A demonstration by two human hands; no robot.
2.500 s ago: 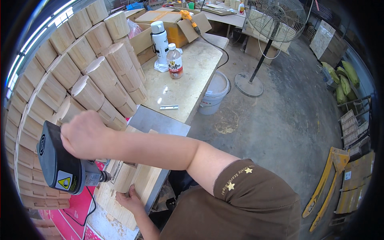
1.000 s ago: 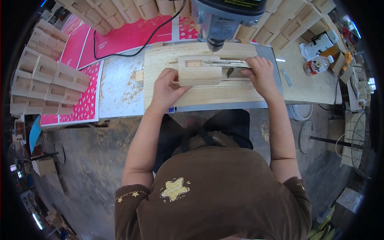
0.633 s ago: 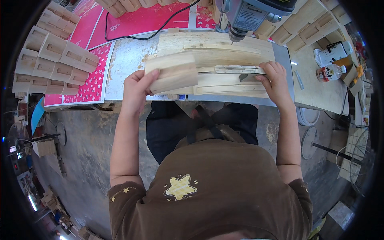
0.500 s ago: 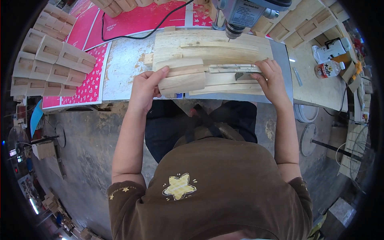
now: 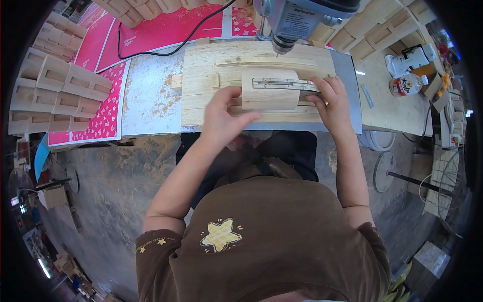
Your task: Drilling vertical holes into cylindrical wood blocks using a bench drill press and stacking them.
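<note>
Brown cloth of a star-printed shirt fills the near view, and both bare forearms reach out from it to the bench. Left hand hovers blurred at the near edge of the pale wooden jig board, fingers loosely spread, gripping nothing, just left of the curved pale wooden piece. Right hand rests with fingertips pressed on that piece's right end, beside the metal strip lying across it. Straight beyond the piece hangs the grey drill press head. Farther left stand stacked small wooden boxes on pink patterned sheets.
</note>
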